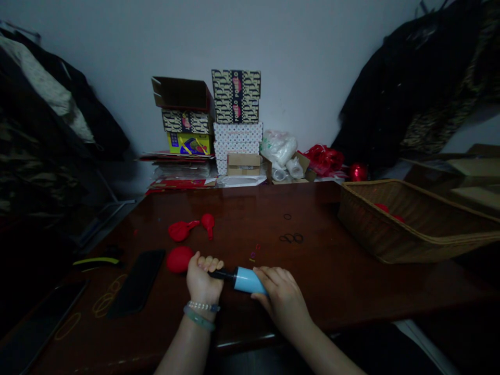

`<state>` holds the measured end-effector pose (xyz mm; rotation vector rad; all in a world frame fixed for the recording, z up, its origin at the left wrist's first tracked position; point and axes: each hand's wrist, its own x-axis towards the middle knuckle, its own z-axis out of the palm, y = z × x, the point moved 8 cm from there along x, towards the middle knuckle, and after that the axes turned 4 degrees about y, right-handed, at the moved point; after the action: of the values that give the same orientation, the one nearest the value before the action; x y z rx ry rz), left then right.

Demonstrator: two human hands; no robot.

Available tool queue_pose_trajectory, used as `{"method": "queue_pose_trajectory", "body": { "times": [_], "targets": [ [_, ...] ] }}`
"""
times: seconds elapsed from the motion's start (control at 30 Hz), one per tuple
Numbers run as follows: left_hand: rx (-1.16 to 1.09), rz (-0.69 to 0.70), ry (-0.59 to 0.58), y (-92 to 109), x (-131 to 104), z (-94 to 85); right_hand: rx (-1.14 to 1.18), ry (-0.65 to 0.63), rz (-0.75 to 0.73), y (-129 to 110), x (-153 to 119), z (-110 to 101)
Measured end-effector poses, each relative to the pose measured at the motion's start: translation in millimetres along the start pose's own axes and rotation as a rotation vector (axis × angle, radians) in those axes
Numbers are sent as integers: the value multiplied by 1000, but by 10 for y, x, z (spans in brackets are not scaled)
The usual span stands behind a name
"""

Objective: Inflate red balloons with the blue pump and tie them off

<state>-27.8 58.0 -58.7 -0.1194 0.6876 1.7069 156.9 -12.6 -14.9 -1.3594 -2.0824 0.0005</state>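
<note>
A light-blue hand pump (247, 280) with a black nozzle end is held low over the near part of the table. My right hand (283, 299) is wrapped round its blue barrel. Closed about the black end, my left hand (203, 284) hides the pump's tip. On the far side of that fist a partly rounded red balloon (179, 259) sticks out to the left; its neck is hidden in my fingers. Just beyond lie two limp red balloons, one on its side (183, 229) and one with its neck towards me (208, 224).
The brown table (250, 213) bears black rings (291, 238), tan rubber bands (104, 303), a dark phone-like slab (137, 281) and a yellow-edged item (97, 261). A wicker basket (375, 242) with red things inside stands right. Stacked boxes (237, 99) line the wall.
</note>
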Motion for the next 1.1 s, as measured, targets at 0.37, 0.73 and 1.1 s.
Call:
{"method": "queue_pose_trajectory", "body": {
  "times": [0.37, 0.73, 1.1],
  "targets": [
    [-43, 98, 34, 513, 82, -7, 25, -5, -37, 162, 90, -118],
    [7, 29, -25, 76, -58, 76, 23, 18, -8, -10, 4, -32],
    [-16, 94, -31, 302, 30, 23, 45, -7, -37, 96, 33, -56]
  ]
}}
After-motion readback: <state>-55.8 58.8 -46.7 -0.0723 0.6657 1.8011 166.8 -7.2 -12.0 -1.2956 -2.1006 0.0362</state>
